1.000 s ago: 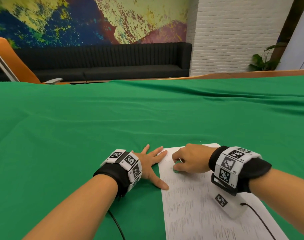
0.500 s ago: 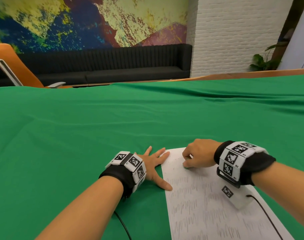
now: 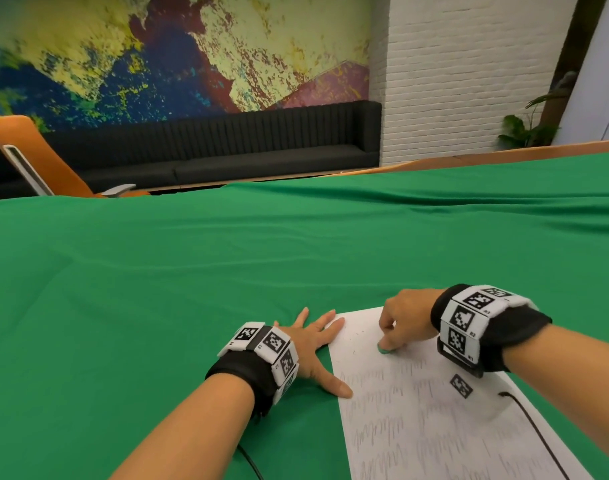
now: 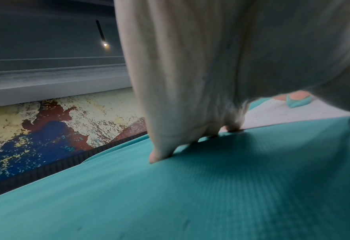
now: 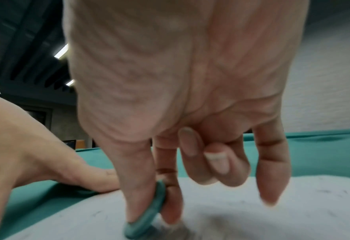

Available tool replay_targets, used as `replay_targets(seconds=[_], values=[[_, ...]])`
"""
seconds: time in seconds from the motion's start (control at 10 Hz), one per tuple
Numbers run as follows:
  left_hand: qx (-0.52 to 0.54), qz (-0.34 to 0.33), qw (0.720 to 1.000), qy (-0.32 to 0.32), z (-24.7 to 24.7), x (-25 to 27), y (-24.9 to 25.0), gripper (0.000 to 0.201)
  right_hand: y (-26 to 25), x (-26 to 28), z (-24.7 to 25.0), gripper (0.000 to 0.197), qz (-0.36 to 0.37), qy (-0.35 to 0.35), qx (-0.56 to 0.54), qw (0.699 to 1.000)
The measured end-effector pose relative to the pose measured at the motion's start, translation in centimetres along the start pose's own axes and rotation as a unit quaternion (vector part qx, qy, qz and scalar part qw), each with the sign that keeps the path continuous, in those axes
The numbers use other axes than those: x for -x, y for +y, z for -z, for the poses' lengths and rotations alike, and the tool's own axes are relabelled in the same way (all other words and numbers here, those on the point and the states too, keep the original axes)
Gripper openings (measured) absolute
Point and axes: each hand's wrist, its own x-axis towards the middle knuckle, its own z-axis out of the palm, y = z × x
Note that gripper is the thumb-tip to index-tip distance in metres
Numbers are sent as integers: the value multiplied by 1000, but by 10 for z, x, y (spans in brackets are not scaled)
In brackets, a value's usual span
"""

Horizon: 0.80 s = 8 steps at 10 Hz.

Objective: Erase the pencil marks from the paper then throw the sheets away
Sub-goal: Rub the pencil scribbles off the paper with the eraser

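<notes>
A white sheet of paper (image 3: 431, 417) with rows of grey pencil scribbles lies on the green tablecloth at the lower right. Its top strip is nearly blank. My right hand (image 3: 405, 323) pinches a small teal eraser (image 3: 383, 349) between thumb and forefinger and presses it on the paper (image 5: 252, 211) near the top. The eraser (image 5: 147, 216) stands on its edge on the sheet. My left hand (image 3: 313, 348) lies flat with fingers spread at the sheet's left edge, thumb and fingertip touching the paper. In the left wrist view the eraser (image 4: 298, 102) shows beyond my palm.
The green cloth (image 3: 227, 271) covers the wide table ahead and to the left. An orange chair (image 3: 29, 154) and a black sofa (image 3: 227, 147) stand beyond the far edge. Black cables (image 3: 535, 431) trail from both wristbands, the right one across the paper.
My right hand has rubbed the eraser back and forth near the top of the sheet, ending slightly lower and left. The left hand has stayed flat at the paper's edge.
</notes>
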Motion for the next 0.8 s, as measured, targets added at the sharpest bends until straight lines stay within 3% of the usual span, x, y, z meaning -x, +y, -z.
replay_targets(seconds=[0.1, 0.2, 0.3, 0.4, 0.5, 0.6, 0.7, 0.8], values=[[1, -3, 1000, 0, 0, -1, 1, 114, -5, -2, -8, 33, 32, 45, 6, 998], [4, -2, 1000, 1, 0, 0, 1, 114, -5, 2, -15, 39, 24, 36, -24, 999], [6, 4, 1000, 4, 0, 0, 2, 115, -3, 4, -7, 34, -8, 65, 46, 997], [9, -1, 1000, 3, -1, 0, 2, 115, -10, -1, -12, 35, 21, 97, 25, 995], [10, 2, 1000, 4, 0, 1, 1, 114, -7, 4, -14, 39, -16, 60, 7, 998], [10, 1, 1000, 5, 0, 1, 2, 114, -6, 5, -13, 36, -34, 115, 71, 990], [10, 0, 1000, 9, -1, 0, 1, 114, -24, 2, -24, 41, 59, 117, 2, 991], [5, 2, 1000, 8, -2, -1, 1, 114, -32, -3, -33, 47, 105, 110, -25, 988]])
